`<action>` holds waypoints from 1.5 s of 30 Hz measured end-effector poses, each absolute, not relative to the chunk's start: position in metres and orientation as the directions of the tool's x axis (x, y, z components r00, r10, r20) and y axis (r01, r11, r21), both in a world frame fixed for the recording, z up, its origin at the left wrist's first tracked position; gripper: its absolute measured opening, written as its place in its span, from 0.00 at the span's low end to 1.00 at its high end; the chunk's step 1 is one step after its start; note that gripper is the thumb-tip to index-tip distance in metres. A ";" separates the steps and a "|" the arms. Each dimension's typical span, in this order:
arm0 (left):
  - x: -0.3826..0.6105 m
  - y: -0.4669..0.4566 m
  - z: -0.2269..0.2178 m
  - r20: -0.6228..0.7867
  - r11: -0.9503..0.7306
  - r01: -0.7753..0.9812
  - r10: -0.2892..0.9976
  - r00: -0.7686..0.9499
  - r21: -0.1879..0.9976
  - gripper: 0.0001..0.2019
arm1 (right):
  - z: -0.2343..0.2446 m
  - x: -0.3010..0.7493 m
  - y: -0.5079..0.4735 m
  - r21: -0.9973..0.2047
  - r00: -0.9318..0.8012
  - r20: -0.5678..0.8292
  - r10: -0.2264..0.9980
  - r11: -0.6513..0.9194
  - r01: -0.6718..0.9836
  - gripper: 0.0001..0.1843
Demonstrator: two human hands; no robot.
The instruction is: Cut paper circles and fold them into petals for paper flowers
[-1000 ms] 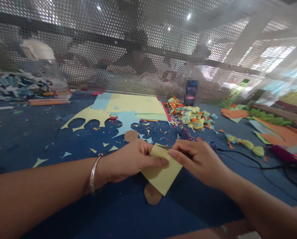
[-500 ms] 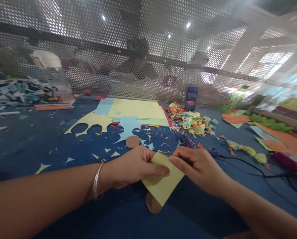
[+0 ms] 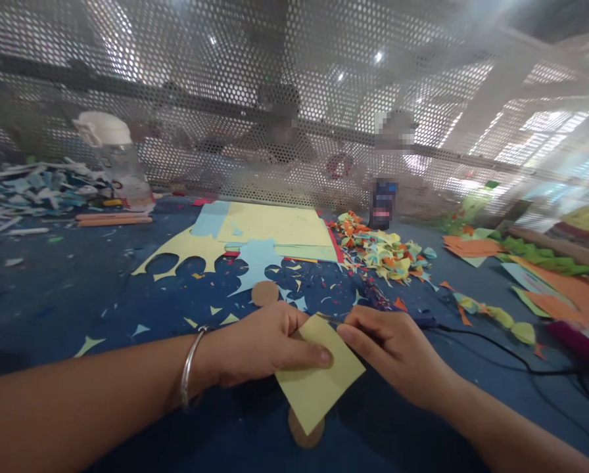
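My left hand (image 3: 269, 341) is closed on a square of yellow paper (image 3: 319, 387), its thumb pressed flat on top. My right hand (image 3: 388, 341) is closed at the paper's upper right edge, thumb against the fingers. A thin grey sliver (image 3: 330, 319), like a blade, runs from these fingers to the paper's top corner; the rest of it is hidden. Beneath the paper's lower corner a brown round disc (image 3: 304, 430) partly shows. Another brown disc (image 3: 265, 293) lies just beyond my left hand.
Yellow sheets (image 3: 279, 223) and a blue sheet with round cutouts (image 3: 258, 256) lie ahead amid scraps. Folded paper bows (image 3: 390, 253) are heaped to the right. A black cord (image 3: 496, 348) crosses the right side. A bottle (image 3: 121, 161) stands left, before a perforated screen (image 3: 186, 125).
The paper has turned slightly in my left hand, its lower corner swinging left. My right hand stays at the paper's edge. The whole view has shifted a little downward.
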State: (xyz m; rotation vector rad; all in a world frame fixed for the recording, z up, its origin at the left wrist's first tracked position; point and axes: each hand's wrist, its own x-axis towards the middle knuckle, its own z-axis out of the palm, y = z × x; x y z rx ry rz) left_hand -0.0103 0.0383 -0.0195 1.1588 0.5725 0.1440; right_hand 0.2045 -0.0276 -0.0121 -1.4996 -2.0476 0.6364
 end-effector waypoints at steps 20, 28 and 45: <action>-0.012 0.056 -0.013 -0.437 0.411 0.281 0.357 0.826 0.867 0.07 | -0.016 0.211 -0.016 -0.666 -0.232 0.082 0.969 0.227 0.711 0.23; -0.012 0.059 -0.011 -0.437 0.472 0.217 0.428 0.791 0.854 0.06 | -0.016 0.216 -0.014 -0.652 -0.224 0.057 0.973 0.206 0.730 0.21; -0.019 0.060 0.005 -0.495 0.124 0.480 0.192 0.847 0.869 0.08 | -0.014 0.210 -0.022 -0.789 -0.209 0.080 0.975 0.190 0.584 0.11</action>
